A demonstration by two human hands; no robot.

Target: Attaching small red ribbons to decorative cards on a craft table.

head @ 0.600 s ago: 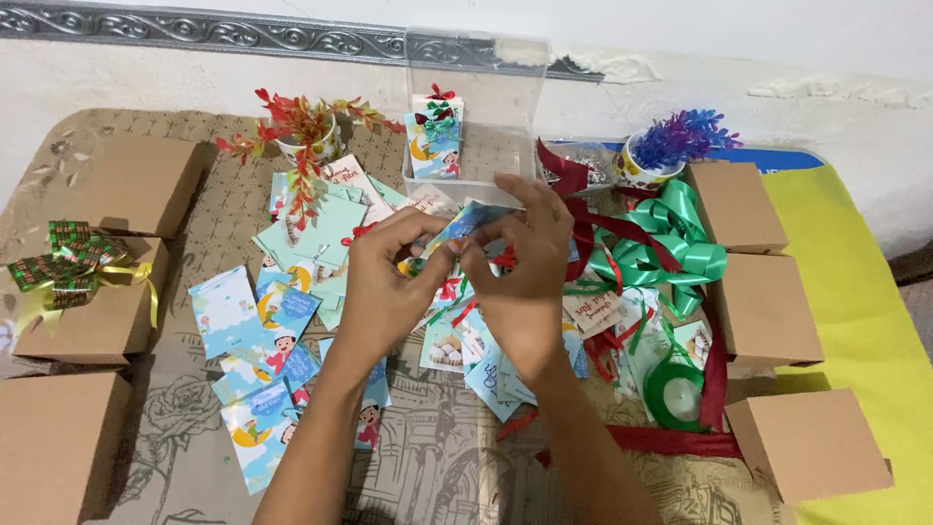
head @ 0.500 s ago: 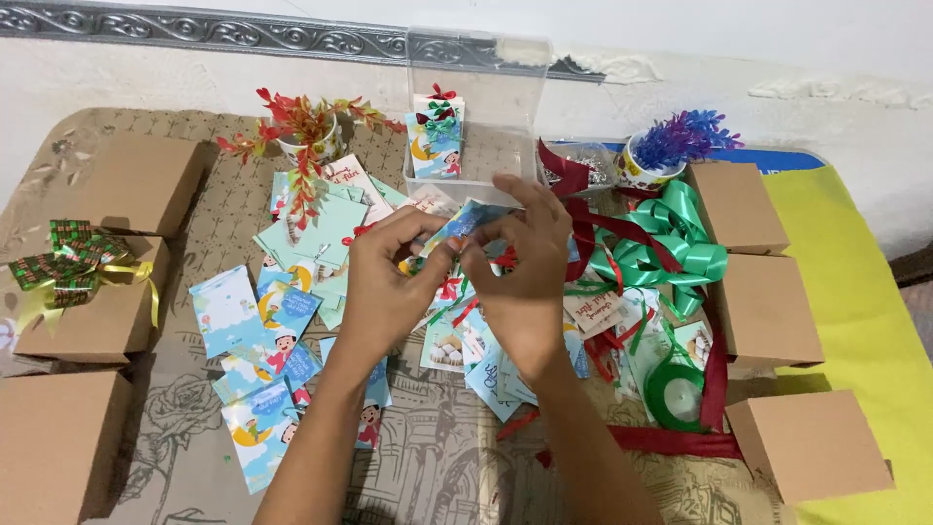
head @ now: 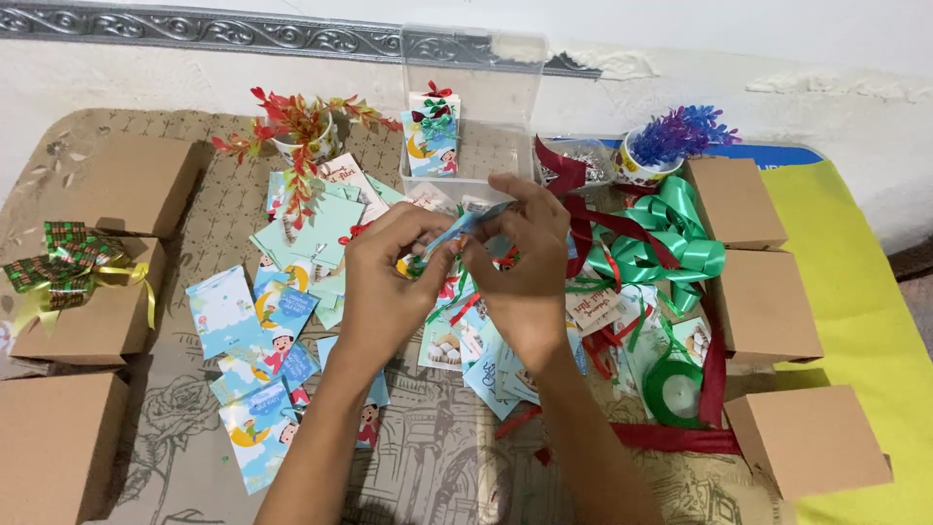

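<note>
Two hands, left hand [head: 389,277], right hand [head: 525,267], small card [head: 466,222] pinched between fingertips (above scattered cards [head: 262,331])

Left hand [head: 389,277] and right hand [head: 525,262] pinch a small card [head: 465,226].

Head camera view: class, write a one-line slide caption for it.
Left hand and right hand pinch a small blue card above scattered cards, green ribbon and brown boxes.

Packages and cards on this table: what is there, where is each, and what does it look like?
Brown cardboard boxes: plain cubes along both table edges.
Printed cards: blue and pale green, scattered at centre left.
Clear plastic box: at the back, holding one decorated card.
Small card: blue, pinched between left hand and right hand.
</note>
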